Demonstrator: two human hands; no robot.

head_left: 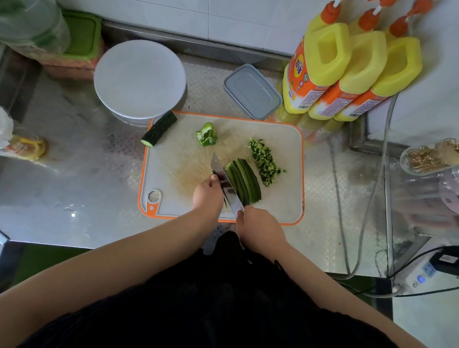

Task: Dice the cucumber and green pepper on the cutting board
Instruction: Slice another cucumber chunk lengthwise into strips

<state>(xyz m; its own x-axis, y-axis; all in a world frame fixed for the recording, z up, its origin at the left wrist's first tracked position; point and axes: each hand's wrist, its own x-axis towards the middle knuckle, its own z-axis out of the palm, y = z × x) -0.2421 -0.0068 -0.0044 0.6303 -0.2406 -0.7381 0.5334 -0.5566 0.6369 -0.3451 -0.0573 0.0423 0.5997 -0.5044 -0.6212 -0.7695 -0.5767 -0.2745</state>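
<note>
at the board's upper left corner a cucumber half (159, 129) lies half off the cutting board (286, 134) onto the steel counter (89, 193). right of it sits the green pepper piece (206, 134). at centre the left hand (208, 192), fingers curled, presses down beside the knife (226, 185); what its grip holds is hidden. cucumber strips (245, 181) fan beside the blade, diced cucumber (263, 159) further right. the right hand (260, 228) grips the knife handle at lower centre.
</note>
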